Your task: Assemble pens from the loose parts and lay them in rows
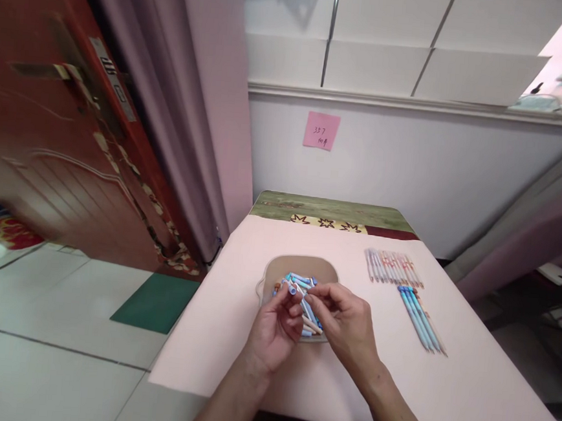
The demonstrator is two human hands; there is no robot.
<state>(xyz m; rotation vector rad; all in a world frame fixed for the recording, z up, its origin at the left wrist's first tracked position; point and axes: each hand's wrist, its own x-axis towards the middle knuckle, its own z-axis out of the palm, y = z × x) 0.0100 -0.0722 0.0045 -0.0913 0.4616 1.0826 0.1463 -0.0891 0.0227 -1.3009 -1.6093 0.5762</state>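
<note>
Above the beige basin [271,268], my left hand [275,330] is closed around a short blue pen part [291,290], its round end showing. The fingertips of my right hand [350,316] pinch together close beside it; a thin white piece seems to run between the two hands, but its end is hidden by the fingers. Inside the basin lie several loose blue, white and teal pen parts [311,323], partly covered by my hands. A brown-capped part [276,287] rests near the basin's left wall.
Right of the basin, a row of pale pens with orange patterns [393,268] lies on the pink-covered table [202,347]. Nearer are several blue pens [421,320] side by side. A pink note [321,130] sticks to the wall behind. At left stands a reddish-brown door [70,174].
</note>
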